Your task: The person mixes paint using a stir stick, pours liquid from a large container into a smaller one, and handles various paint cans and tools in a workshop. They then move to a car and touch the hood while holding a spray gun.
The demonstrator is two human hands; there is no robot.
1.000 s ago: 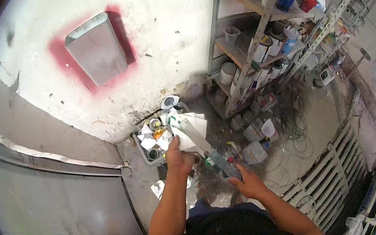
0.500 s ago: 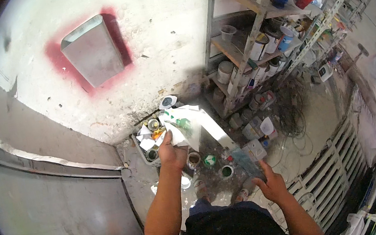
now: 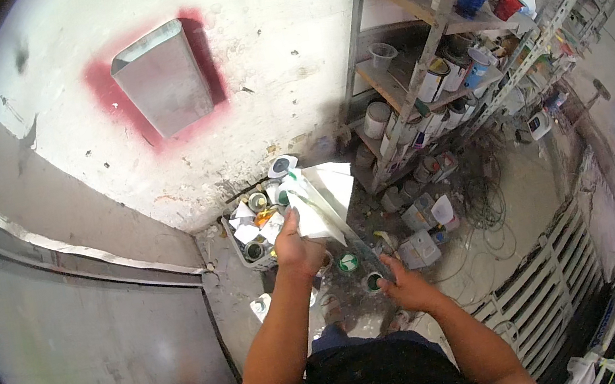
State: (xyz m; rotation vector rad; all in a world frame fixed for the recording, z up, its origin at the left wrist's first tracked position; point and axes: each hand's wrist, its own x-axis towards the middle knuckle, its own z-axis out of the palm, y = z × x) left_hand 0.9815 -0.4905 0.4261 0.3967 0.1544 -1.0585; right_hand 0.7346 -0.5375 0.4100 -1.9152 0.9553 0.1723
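Observation:
My left hand (image 3: pixel 298 253) is closed on white paper sheets (image 3: pixel 333 188), thumb on top. My right hand (image 3: pixel 410 290) grips the near end of a long flat grey strip (image 3: pixel 362 249). The strip slants up and left, its far part lying against the paper; I cannot tell its exact kind. Some green shows at the paper's left edge. Below the hands, on the floor, stand an open can of dark green paint (image 3: pixel 373 282) and a can with a green and white top (image 3: pixel 348 263). The paper partly covers a basket (image 3: pixel 261 262) of cups and tins.
A shelf rack (image 3: pixel 414 54) with paint cans and tubs stands ahead on the right. Clear plastic containers (image 3: pixel 419 249) and coiled cable (image 3: pixel 488 215) lie on the floor. A slatted white panel (image 3: pixel 533 269) is at right, a grey metal sheet (image 3: pixel 105 336) at left.
My right hand has moved left and slightly up, bringing the strip steeper and against the paper. The sheets have turned, hiding most of the green marks. The view has shifted slightly.

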